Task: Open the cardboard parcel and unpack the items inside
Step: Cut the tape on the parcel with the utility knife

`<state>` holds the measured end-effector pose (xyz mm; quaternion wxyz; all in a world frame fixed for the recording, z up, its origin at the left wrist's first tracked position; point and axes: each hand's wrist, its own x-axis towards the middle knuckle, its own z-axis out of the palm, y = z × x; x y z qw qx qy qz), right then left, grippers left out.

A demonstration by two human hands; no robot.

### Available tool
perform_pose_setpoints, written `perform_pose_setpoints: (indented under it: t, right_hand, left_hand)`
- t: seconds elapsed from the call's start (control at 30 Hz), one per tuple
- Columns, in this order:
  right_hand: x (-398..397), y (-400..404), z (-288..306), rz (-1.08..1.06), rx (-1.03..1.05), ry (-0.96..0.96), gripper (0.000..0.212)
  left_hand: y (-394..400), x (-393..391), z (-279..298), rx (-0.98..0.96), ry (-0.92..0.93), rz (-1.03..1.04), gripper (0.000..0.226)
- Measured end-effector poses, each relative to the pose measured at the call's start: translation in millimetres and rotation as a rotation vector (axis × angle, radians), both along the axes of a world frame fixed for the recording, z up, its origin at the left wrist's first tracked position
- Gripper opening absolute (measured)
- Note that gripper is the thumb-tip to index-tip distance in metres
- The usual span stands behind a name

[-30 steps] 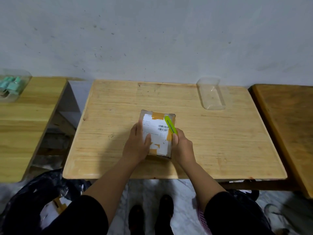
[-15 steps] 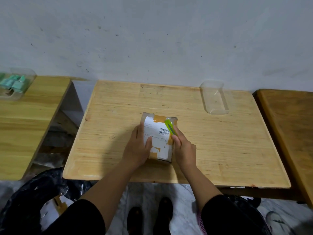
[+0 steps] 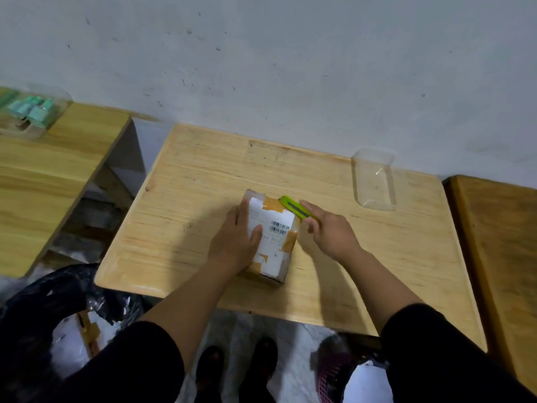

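Note:
A small cardboard parcel (image 3: 273, 242) with a white barcode label and tan tape lies in the middle of the wooden table (image 3: 377, 257). My left hand (image 3: 236, 242) rests flat on its left half, fingers straight, thumb across the label. My right hand (image 3: 328, 231) grips a lime-green utility knife (image 3: 295, 207), index finger stretched along its back. The knife's tip sits at the parcel's far right top corner. The parcel's flaps are closed.
A clear plastic tray (image 3: 374, 181) stands at the table's back right. A second clear box with teal items (image 3: 29, 114) sits on the left table. A darker table (image 3: 499, 242) is on the right. A black rubbish bag (image 3: 43, 315) is on the floor at left.
My right hand has slid the green knife away from me along the parcel's right edge to its far corner. The head view has tilted. My left hand stays on the parcel.

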<state>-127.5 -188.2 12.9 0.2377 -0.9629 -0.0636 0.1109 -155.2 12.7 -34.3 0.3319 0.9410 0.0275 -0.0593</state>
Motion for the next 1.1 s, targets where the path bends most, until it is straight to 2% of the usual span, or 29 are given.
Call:
perform_pose_setpoints:
  t: [0.27,0.53,1.1]
  right_hand:
    - [56.2,-10.5,17.2,0.306,-0.025,0.125,0.042]
    - [73.3,-10.9,23.1,0.353,0.009,0.12,0.037]
    - [84.7,-8.0,17.7,0.355,-0.096,0.133,0.035]
  left_hand:
    - [-0.8,-0.7,1.1,0.061,0.025,0.019,0.068]
    - [-1.2,-0.4,1.2,0.104,0.048,0.023,0.068]
    - [1.0,0.9,-0.2,0.153,0.056,0.025,0.07]
